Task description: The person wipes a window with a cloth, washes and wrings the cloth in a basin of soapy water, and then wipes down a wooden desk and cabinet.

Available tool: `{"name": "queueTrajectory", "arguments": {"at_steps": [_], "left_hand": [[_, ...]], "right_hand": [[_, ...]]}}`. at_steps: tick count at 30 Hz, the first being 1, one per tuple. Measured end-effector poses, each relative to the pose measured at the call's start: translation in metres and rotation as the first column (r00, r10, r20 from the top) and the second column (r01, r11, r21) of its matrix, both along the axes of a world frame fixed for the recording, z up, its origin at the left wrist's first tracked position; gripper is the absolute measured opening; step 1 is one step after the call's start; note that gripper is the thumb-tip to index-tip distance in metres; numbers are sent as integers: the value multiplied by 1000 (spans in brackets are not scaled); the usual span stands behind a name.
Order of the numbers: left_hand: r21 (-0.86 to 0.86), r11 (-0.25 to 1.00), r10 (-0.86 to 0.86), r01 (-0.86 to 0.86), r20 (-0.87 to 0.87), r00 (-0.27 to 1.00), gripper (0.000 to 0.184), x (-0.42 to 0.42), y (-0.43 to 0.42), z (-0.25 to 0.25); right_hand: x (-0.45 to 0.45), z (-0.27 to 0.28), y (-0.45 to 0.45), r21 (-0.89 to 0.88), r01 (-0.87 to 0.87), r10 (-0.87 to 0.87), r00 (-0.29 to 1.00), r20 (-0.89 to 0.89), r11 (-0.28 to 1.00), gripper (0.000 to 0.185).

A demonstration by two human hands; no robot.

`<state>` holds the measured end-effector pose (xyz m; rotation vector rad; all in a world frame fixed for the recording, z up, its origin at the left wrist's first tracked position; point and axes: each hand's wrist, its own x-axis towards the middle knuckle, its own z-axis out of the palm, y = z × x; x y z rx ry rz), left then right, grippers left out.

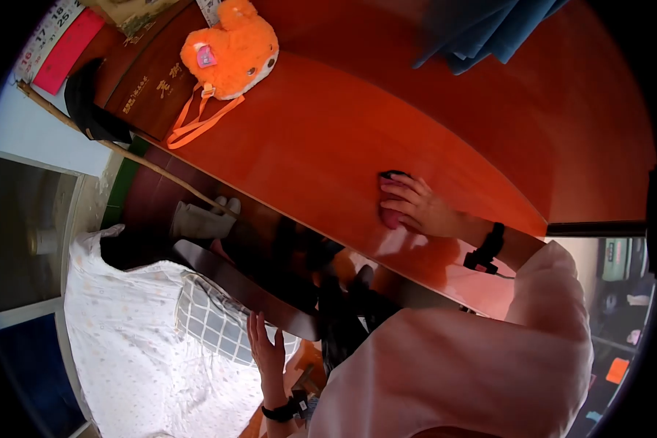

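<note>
My right hand (421,208) lies over a dark pink pad (392,218) with a black end, its fingers curled across the top. The pad rests on the glossy red-brown wooden desk (328,175), and my hand hides part of it, so its exact kind is unclear. Lower down, my left hand (268,349) has its fingers stretched out and holds nothing. Its fingertips are at the curved dark wooden edge of a chair (248,288), beside a grey checked cushion (212,321); whether they touch it I cannot tell.
An orange plush bag (233,55) with straps sits at the desk's far left. Blue cloth (489,36) lies at the top. A wooden stick (153,169) leans by the desk's left end, near a black cloth (87,106). White patterned fabric (146,350) drapes at lower left.
</note>
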<state>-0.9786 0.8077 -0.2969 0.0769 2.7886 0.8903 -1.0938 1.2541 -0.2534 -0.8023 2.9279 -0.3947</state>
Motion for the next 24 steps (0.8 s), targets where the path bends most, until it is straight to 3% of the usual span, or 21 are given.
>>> {"name": "queueTrajectory", "arguments": {"at_steps": [5, 7, 9, 10, 11, 14, 16, 18, 20, 22, 23, 24], "left_hand": [[-27, 951, -298, 308, -339, 892, 45, -118, 90, 71], [-98, 918, -389, 385, -413, 824, 44, -146, 126, 84], [-154, 887, -456, 436, -447, 770, 43, -164, 152, 89], [-171, 874, -478, 454, -464, 746, 43, -171, 164, 87], [-178, 863, -499, 474, -458, 736, 43, -177, 176, 82], [-227, 813, -579, 536, -404, 708, 46, -192, 221, 67], [-277, 834, -551, 477, -382, 742, 48, -216, 250, 55], [-328, 850, -516, 412, -362, 776, 51, -246, 267, 43], [-552, 699, -622, 455, -155, 768, 55, -270, 279, 34], [-567, 670, -630, 479, -94, 771, 57, -299, 282, 40], [-523, 705, -596, 480, -69, 800, 58, -320, 280, 36], [-477, 739, -562, 476, -46, 826, 58, -339, 278, 33]], "right_hand": [[-135, -20, -59, -68, 77, -84, 991, -107, 995, 40], [-144, -13, -71, -83, 113, -124, 983, -133, 990, 40], [-134, 17, -77, -344, 294, -381, 898, -221, 892, 43], [-115, 29, -68, -429, 326, -426, 891, -159, 842, 43], [-85, 36, -52, -504, 358, -462, 882, -94, 786, 43], [18, 39, -13, -328, 479, -530, 844, -82, 814, 43], [87, 41, -3, -234, 553, -565, 825, 21, 800, 45], [147, 35, 5, -171, 584, -593, 805, 1, 793, 46], [192, 38, 7, -83, 684, -683, 729, 40, 725, 45], [226, 35, 13, -121, 772, -776, 630, 24, 623, 42], [242, 30, 16, -126, 776, -779, 626, 28, 618, 42], [255, 23, 20, -175, 835, -844, 535, 31, 522, 41]]}}
